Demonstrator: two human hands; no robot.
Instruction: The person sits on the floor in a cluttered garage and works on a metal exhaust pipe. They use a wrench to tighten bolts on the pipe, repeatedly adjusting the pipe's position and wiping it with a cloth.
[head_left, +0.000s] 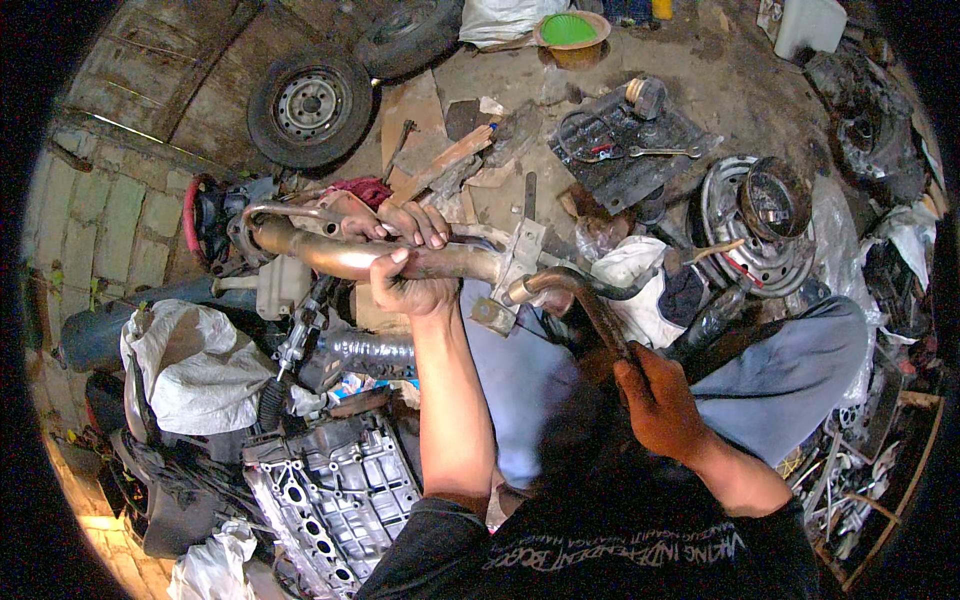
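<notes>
A brownish metal exhaust pipe [335, 255], with a thinner tube running along its far side, lies across in front of me. My left hand [415, 280] is closed around its middle, thumb on the near side and fingers over the far side. At its right end is a flat metal bracket [521, 255]. A bent, rusty tube [572, 278] curves from beside this bracket toward me. My right hand [660, 405] is wrapped around its lower end. Whether the bent tube is joined to the exhaust pipe, I cannot tell.
An engine block [345, 500] lies at the lower left, near a white sack [190, 365]. Farther off are a tyre on its rim [310, 108], a green-and-brown basin [570, 38] and a black tray with a wrench [640, 145]. A bare wheel rim [730, 205] lies at right.
</notes>
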